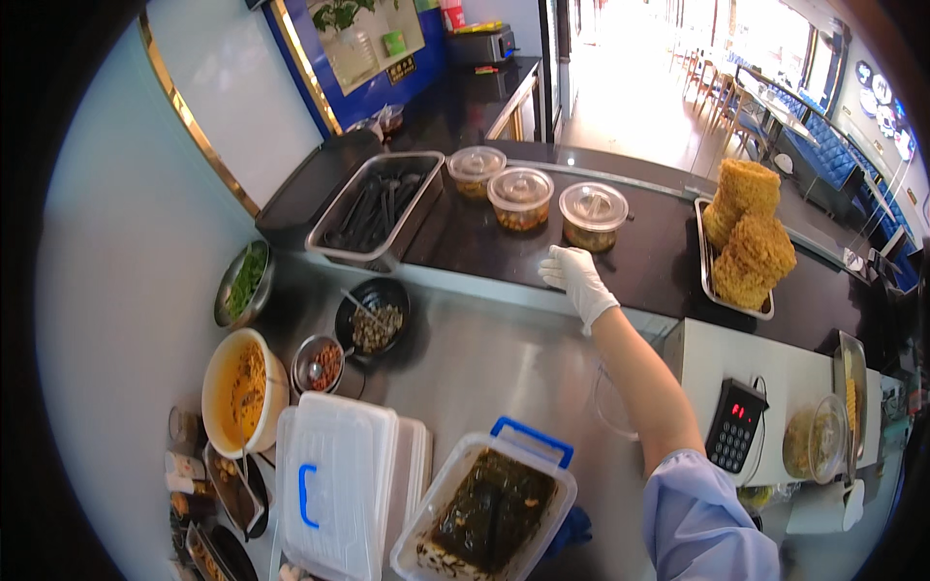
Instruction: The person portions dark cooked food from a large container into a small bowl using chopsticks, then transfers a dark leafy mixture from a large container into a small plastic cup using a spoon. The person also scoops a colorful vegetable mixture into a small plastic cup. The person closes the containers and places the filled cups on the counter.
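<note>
My right hand (576, 279), in a thin white glove, reaches over the near edge of the black counter (465, 243). Its fingers point left, slightly apart, with nothing visible in them. Just beyond it stands a lidded clear plastic tub (593, 216) of food. Two similar lidded tubs, one nearer (520, 200) and one farther back (476, 172), are to its left. My left hand is out of view. Before me, on the steel worktop (479, 356), an open plastic box (494, 508) with a blue handle holds dark food in liquid. Under my forearm lies a clear round lid (616, 403), partly hidden.
A steel pan (378, 207) of black plastic utensils stands at the counter's left. Fried golden food (752, 247) is piled on a tray at right. Bowls of greens (247, 282), chopped topping (376, 327) and orange sauce (247, 392) line the left, near a closed box (338, 486). A keypad (735, 425) sits right.
</note>
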`<state>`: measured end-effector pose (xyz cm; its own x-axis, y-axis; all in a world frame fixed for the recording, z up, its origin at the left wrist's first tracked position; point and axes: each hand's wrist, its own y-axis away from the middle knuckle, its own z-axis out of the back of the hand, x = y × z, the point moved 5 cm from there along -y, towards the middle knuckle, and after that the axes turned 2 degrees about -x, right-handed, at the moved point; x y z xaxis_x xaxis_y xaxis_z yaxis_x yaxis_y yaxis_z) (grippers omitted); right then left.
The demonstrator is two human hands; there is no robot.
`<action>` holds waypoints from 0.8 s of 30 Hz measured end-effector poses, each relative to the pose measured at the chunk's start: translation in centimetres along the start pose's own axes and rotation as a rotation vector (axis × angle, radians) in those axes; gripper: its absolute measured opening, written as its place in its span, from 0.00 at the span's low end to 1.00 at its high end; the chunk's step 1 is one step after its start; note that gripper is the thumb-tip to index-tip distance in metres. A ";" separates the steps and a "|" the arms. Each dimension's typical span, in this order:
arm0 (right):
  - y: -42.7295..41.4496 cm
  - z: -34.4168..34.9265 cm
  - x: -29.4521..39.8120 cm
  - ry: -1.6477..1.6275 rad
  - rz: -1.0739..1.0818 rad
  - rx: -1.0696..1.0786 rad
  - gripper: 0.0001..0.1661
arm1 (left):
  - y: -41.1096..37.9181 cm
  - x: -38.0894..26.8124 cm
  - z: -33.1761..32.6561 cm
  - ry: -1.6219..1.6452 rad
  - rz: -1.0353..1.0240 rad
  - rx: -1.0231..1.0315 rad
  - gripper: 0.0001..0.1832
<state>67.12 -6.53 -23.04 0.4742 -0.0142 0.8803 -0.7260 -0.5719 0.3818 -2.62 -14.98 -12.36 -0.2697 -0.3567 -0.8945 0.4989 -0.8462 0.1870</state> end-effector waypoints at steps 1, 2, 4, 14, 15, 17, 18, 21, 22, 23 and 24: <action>-1.5 0.0 0.0 -0.077 0.014 -0.001 0.22 | 0.3 -0.6 0.2 -0.047 -0.044 -0.051 0.22; -3.3 0.1 0.3 -0.121 0.022 -0.035 0.23 | 0.9 -1.3 0.3 -0.072 -0.094 -0.142 0.21; -6.1 -1.0 0.7 -0.184 0.028 -0.066 0.28 | 2.0 -3.0 0.1 -0.139 -0.226 -0.158 0.20; -11.8 -5.1 1.7 -0.354 0.112 -0.194 0.15 | 5.7 -8.1 -4.3 -0.307 -0.621 -0.210 0.12; -12.0 -5.1 1.7 -0.335 0.130 -0.205 0.13 | 5.6 -7.9 -4.4 -0.319 -0.630 -0.205 0.12; -12.1 -4.5 1.6 -0.340 0.158 -0.288 0.05 | 5.3 -8.0 -5.1 -0.338 -0.657 -0.179 0.12; -11.7 -4.3 1.8 -0.349 0.184 -0.310 0.05 | 5.4 -8.1 -5.4 -0.342 -0.667 -0.169 0.12; -10.8 -2.9 2.4 -0.403 0.258 -0.295 0.07 | 4.8 -7.7 -5.5 -0.324 -0.708 -0.151 0.12; -10.7 -2.0 2.6 -0.410 0.261 -0.286 0.08 | 4.6 -7.5 -5.4 -0.310 -0.723 -0.146 0.12; -10.7 -0.9 2.8 -0.416 0.265 -0.272 0.08 | 4.5 -7.4 -5.4 -0.316 -0.710 -0.144 0.12; -10.5 0.2 3.2 -0.421 0.273 -0.255 0.08 | 4.5 -7.4 -5.5 -0.318 -0.696 -0.143 0.12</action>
<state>76.38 -0.74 -24.34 0.3721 -0.4903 0.7881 -0.9229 -0.2859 0.2579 6.16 -14.00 -7.13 -0.7723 0.1236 -0.6232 0.2236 -0.8653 -0.4487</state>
